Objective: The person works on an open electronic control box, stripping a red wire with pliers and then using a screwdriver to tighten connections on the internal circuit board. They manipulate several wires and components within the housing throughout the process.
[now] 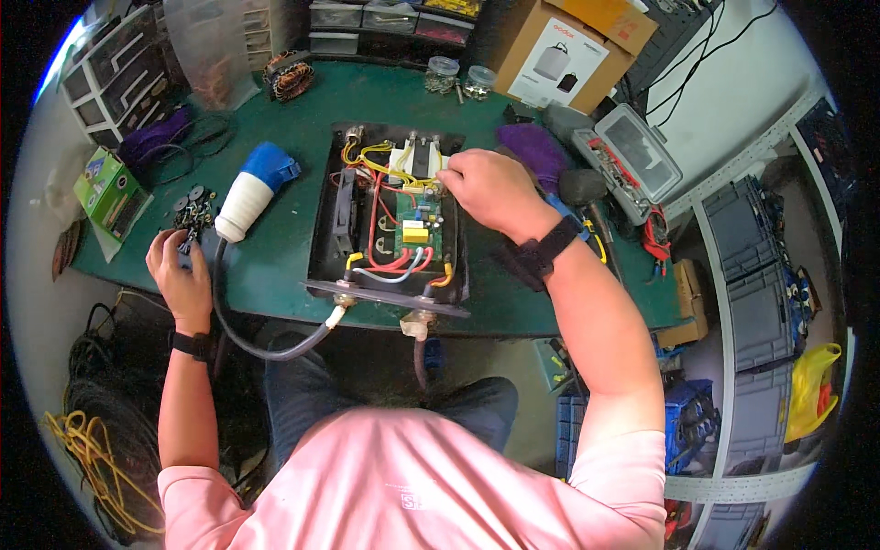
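A black open electrical enclosure (316,266) lies on the green workbench in front of me. Inside sits a green circuit board (406,240) among red, yellow and blue wires, with a white-and-dark component (420,158) at the far end. My right hand (495,188) is closed at the enclosure's far right side, beside that component; whatever its fingertips grip is hidden. My left hand (177,280) reaches to a small pile of screws and metal fittings (192,211), fingers curved and apart, touching its near edge. A blue-and-white industrial plug (252,191) rests between, its grey cable (261,350) running to the enclosure.
Two clear jars (442,75) and a cardboard box (573,55) stand at the back. On the right lie purple cloth (536,158) and an open grey toolbox (632,165). A green box (110,194) stands at the left, near a copper-wound coil (289,75). Shelves with grey crates (756,321) flank the right.
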Available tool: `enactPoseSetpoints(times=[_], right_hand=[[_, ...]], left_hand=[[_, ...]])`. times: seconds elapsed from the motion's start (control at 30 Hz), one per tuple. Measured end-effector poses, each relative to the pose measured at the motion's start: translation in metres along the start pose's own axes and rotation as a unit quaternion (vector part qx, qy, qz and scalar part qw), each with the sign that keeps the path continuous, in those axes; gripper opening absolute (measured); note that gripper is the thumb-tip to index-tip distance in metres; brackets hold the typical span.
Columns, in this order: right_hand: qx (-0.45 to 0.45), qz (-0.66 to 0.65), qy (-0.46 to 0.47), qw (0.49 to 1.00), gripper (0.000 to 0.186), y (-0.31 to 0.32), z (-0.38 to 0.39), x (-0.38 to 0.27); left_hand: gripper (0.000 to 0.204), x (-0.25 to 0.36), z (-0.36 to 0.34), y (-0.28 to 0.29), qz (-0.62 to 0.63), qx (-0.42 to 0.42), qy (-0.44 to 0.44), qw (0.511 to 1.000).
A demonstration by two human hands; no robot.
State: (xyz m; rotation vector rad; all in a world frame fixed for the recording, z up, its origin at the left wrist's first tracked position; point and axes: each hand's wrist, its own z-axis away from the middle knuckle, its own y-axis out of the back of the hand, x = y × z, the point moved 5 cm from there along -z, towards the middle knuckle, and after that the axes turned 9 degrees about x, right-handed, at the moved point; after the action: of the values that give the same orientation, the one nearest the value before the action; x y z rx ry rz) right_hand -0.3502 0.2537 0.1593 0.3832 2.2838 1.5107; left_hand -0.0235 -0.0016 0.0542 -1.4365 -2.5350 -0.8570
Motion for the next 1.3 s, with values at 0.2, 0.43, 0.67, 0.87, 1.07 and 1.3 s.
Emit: enactPoseSetpoints(times=[0.2, 0.43, 0.67, 0.87, 1.07, 1.3], right_hand=[[-0.018, 0.020, 0.011, 1.000, 0.031, 0.001, -0.002, -0.005], [-0.008, 0.024, 0.045, 0.999, 0.028, -0.002, -0.002, -0.005], [0.015, 0.007, 0.085, 0.996, 0.024, -0.003, -0.002, -0.007], [0.009, 0.010, 0.098, 0.995, 0.025, -0.003, -0.002, -0.005], [-0.007, 0.027, 0.138, 0.990, 0.019, -0.004, -0.003, -0.008], [-0.023, 0.007, 0.177, 0.984, 0.012, 0.001, -0.004, -0.013]], left_hand=[[0.024, 0.002, -0.001, 0.002, 0.002, 0.001, -0.003, 1.000], [0.025, 0.003, -0.002, 0.003, 0.004, -0.001, -0.009, 1.000], [0.024, 0.001, 0.000, 0.003, 0.000, -0.008, -0.002, 1.000], [0.025, 0.000, -0.001, 0.001, 0.000, -0.011, 0.000, 1.000], [0.026, 0.001, -0.001, 0.001, 0.002, -0.002, -0.007, 1.000], [0.028, -0.002, -0.001, 0.001, -0.012, -0.012, -0.002, 1.000]])
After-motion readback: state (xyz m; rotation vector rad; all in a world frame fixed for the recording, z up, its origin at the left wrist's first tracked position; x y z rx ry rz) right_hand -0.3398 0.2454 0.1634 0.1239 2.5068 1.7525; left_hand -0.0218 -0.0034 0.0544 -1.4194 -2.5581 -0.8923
